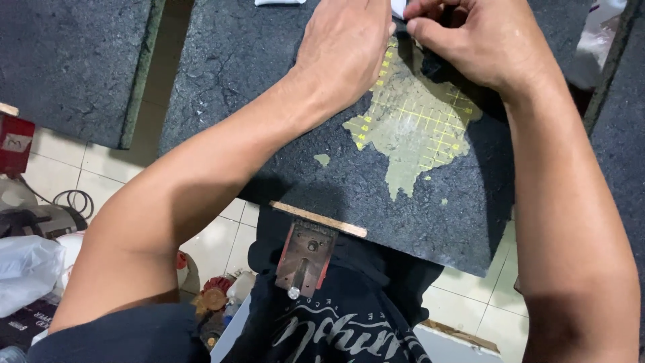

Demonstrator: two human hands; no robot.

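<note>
1. Pinching at the far edge of the bench, the right hand point(470, 40) is seen with thumb and fingers drawn narrow together on something small and dark; what exactly is gripped cannot be told, since it is hidden by the fingers and cut off by the top of the view.
2. The left hand point(346, 50) is laid flat just beside it, palm down, fingers stretched forward and pressed on the dark bench surface point(255, 101); nothing is held in it.
3. Directly under and between both hands a worn cutting mat patch point(413, 131) is exposed, yellow-green with a pale grid; its edges are ragged, and dark covering remains around it on all sides.
4. Judged from this, the work is only partly done: the area near the hands is bared, while most of the bench towards the near and left edges is covered; two small flecks lie near the patch.
5. At the near edge a thin wooden strip point(319, 219) is fixed, with a reddish metal clamp bracket point(306, 259) hanging below it; beyond, a tiled floor point(222, 249) and a white plastic bag point(27, 269) are visible.
</note>
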